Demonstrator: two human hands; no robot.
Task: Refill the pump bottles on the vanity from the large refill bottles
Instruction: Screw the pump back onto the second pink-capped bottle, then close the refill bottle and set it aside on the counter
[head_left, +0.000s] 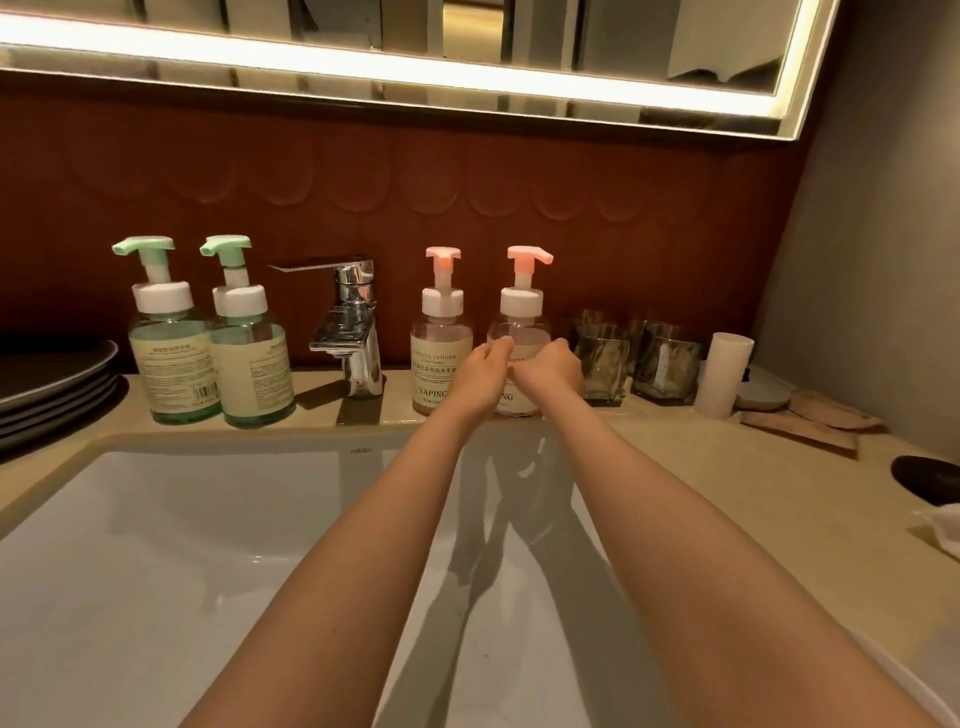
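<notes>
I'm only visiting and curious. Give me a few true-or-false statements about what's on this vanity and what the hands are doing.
1. Two green-pump bottles stand left of the tap. True.
2. Both hands grip a green-pump bottle. False: the left hand and the right hand are curled on the right pink-pump bottle.
3. The right pink-pump bottle has had its pump taken off. False: the pump is on the bottle.
4. Two glass tumblers stand right of the pink-pump bottles. True.
</notes>
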